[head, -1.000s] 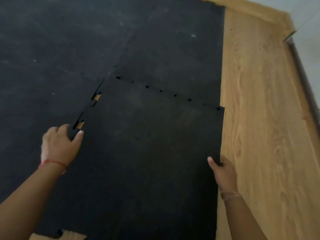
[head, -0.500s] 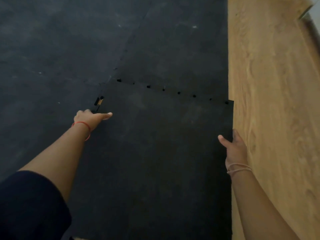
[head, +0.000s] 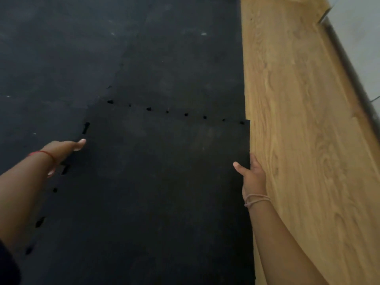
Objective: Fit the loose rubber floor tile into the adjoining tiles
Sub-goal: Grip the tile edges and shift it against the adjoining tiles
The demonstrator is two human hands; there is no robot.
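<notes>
Nearest the viewer, both forearms enter from the bottom edge; a dark sleeve [head: 8, 266] is cut off at the lower left corner. The loose tile [head: 154, 182], black rubber, lies flat between the two hands, its near edge out of frame. The right hand [head: 251, 175] grips the tile's right edge: the thumb rests on top, while the fingers curl under or behind the edge and are hidden; pale bands [head: 257, 199] circle the wrist. Just right of these fingers runs the wood-grain floor [head: 298, 140]. The left hand [head: 63, 148], wearing a red thread [head: 44, 153], reaches to the tile's left seam with fingers extended and held together, tips at the surface; whether they press down cannot be told, and the hand holds nothing. Behind the left fingertips, along the forearm, dark gaps [head: 40, 222] mark unseated interlocking tabs; one further gap [head: 86, 127] lies just beyond the fingertips. Farther on, a row of small holes [head: 186, 114] traces the far seam against the adjoining tiles [head: 164, 48], whose own joints are barely discernible in the dim black surface. At the far right, a dark strip [head: 349, 68] borders a pale surface, partly cut off.
</notes>
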